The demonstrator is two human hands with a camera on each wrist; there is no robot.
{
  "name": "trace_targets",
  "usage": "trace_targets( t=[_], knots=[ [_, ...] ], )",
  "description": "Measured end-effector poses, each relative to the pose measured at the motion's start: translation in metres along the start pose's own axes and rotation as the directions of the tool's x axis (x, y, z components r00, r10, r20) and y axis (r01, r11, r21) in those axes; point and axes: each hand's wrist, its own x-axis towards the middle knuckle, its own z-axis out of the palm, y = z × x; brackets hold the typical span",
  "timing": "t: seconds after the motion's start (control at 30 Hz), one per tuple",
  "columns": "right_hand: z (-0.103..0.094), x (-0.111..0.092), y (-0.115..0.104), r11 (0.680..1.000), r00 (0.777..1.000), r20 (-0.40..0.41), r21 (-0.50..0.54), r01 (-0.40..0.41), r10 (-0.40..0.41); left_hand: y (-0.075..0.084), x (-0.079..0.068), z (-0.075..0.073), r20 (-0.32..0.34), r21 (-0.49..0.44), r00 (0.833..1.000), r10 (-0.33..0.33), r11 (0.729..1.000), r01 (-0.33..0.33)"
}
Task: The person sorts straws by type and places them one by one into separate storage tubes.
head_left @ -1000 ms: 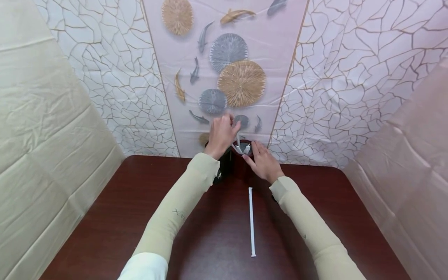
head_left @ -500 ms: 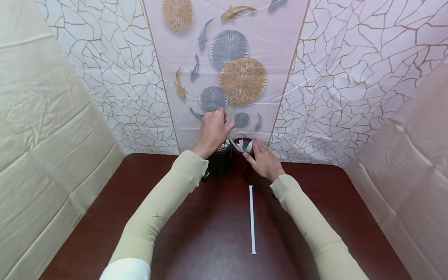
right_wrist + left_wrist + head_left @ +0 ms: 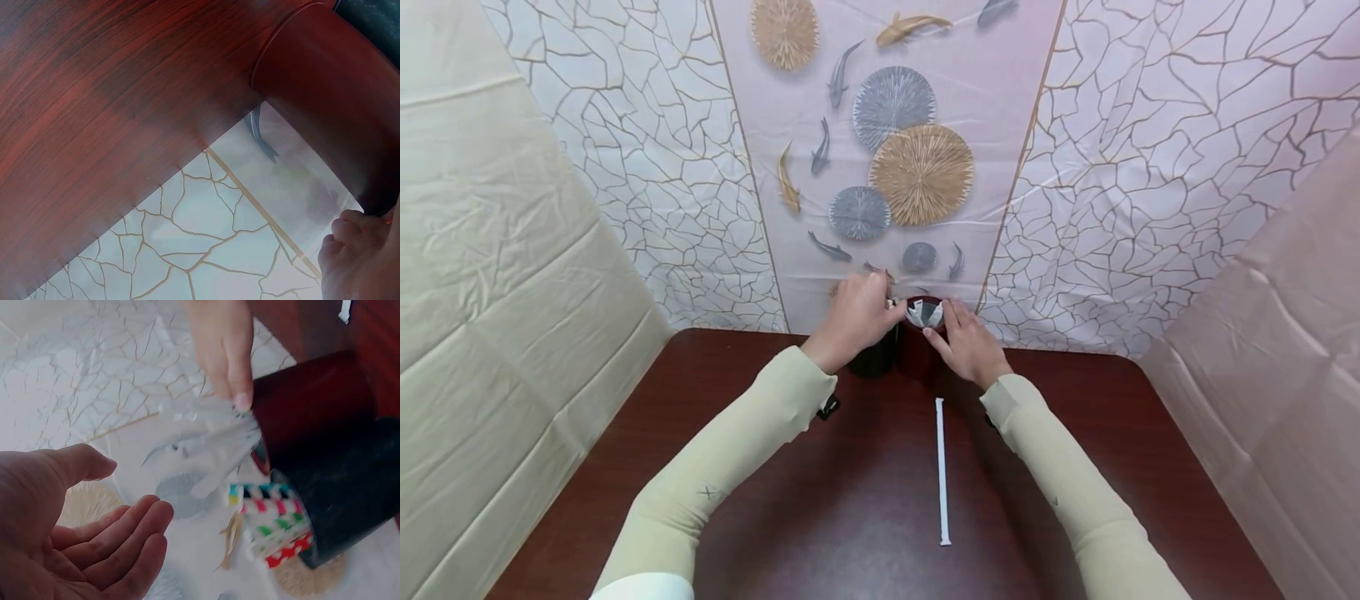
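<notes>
My left hand [image 3: 859,315] is over the black cup [image 3: 871,360] at the back of the table. In the left wrist view its fingers [image 3: 134,544] are loosely bent, with nothing held, apart from the patterned paper straws [image 3: 275,519] in that cup. Beside it stands a dark red cup [image 3: 916,354] with white paper-wrapped straws [image 3: 924,314] inside. My right hand [image 3: 972,346] holds the red cup's rim from the right, thumb in front and fingers along the far side. Their tips are partly hidden in the right wrist view.
One wrapped straw [image 3: 943,471] lies lengthwise on the dark wooden table [image 3: 775,517], nearer to me. A patterned cloth backdrop [image 3: 917,175] rises right behind the cups. Beige cloth [image 3: 512,292] walls the left side, with more on the right.
My left hand has gone from above the red cup, where a white wrapped straw showed under its fingers, up and left, then down over the black cup. My right hand stays put.
</notes>
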Motion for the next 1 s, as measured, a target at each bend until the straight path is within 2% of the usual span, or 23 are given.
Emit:
trace_targets(
  t=[0.17, 0.37, 0.57, 0.7, 1.0],
  knots=[
    [-0.002, -0.001, -0.001, 1.000, 1.000, 0.011, -0.005, -0.012, 0.012, 0.002, -0.013, 0.016, 0.108, -0.019, 0.994, -0.036, 0.999, 0.038],
    [-0.003, -0.002, -0.002, 1.000, 1.000, 0.002, -0.014, -0.006, 0.007, 0.002, -0.030, 0.041, 0.221, -0.012, 0.974, -0.045, 0.999, 0.049],
    [-0.001, -0.002, -0.002, 1.000, 1.000, 0.002, -0.025, -0.008, 0.008, 0.000, -0.047, 0.071, 0.282, -0.063, 0.958, -0.043, 0.996, 0.063],
    [-0.001, -0.001, -0.002, 1.000, 1.000, 0.005, -0.019, -0.006, 0.006, -0.001, -0.056, 0.088, 0.333, -0.109, 0.942, -0.045, 0.990, 0.086],
    [0.000, 0.000, -0.001, 1.000, 1.000, 0.018, -0.024, -0.014, 0.014, -0.003, -0.072, 0.120, 0.424, -0.149, 0.903, -0.070, 0.978, 0.146]
  ],
)
